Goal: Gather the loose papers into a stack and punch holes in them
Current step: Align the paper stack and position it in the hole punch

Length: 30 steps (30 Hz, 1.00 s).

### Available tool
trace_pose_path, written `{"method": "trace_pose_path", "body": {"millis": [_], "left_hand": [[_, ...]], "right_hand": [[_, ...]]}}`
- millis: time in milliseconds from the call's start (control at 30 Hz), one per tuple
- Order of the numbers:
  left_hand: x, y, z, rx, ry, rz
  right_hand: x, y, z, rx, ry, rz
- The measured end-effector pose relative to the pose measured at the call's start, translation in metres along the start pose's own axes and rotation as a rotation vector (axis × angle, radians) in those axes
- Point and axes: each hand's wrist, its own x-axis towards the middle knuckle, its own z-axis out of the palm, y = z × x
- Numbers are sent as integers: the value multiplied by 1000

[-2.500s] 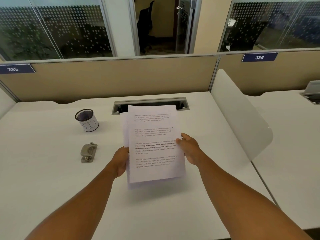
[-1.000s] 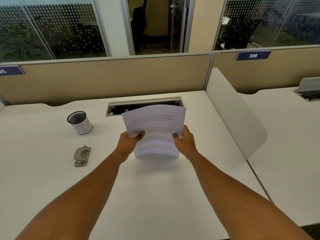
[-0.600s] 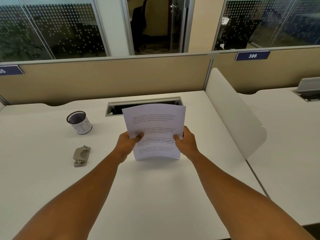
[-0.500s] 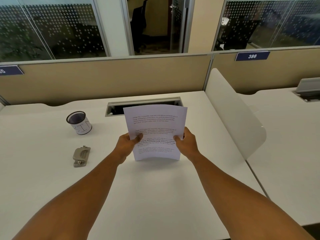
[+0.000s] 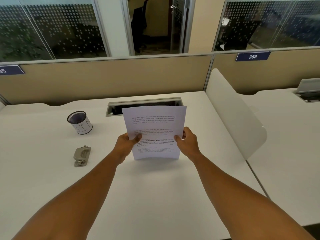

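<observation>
Papers: the stack of papers (image 5: pixel 154 132) stands nearly upright in the middle of the desk (image 5: pixel 155 196), its lower edge on or just above the surface, I cannot tell which; the sheets bow a little and their edges look lined up
Left hand: the left hand (image 5: pixel 127 143) pinches the stack's left edge, thumb on the printed face, the other fingers hidden behind
Right hand: the right hand (image 5: pixel 187 141) has the same pinching grip on the right edge, thumb in front
Hole punch: the grey hole punch (image 5: pixel 81 155) lies flat on the desk well to the left of the papers, untouched
Nearby: a mesh pen cup (image 5: pixel 79 122) stands beyond the punch, a cable tray (image 5: pixel 143 104) sits just behind the papers
Step in hand: squaring the gathered sheets on the desk, by my reckoning; no holes made yet
Next move: likely one hand keeps the stack tight while the other brings the punch, then one edge goes squarely into its slot without the sheets fanning
</observation>
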Motion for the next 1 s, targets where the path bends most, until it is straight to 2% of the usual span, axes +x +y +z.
{"method": "trace_pose_path", "body": {"millis": [600, 833, 1000], "left_hand": [[-4, -5, -4, 14, -17, -5], [-6, -3, -10, -34, -30, 2], [-7, -13, -13, -101, -16, -22]], "right_hand": [[-1, -3, 0, 18, 5, -34], [7, -15, -10, 166, 90, 4], [12, -17, -19, 401, 128, 127]]}}
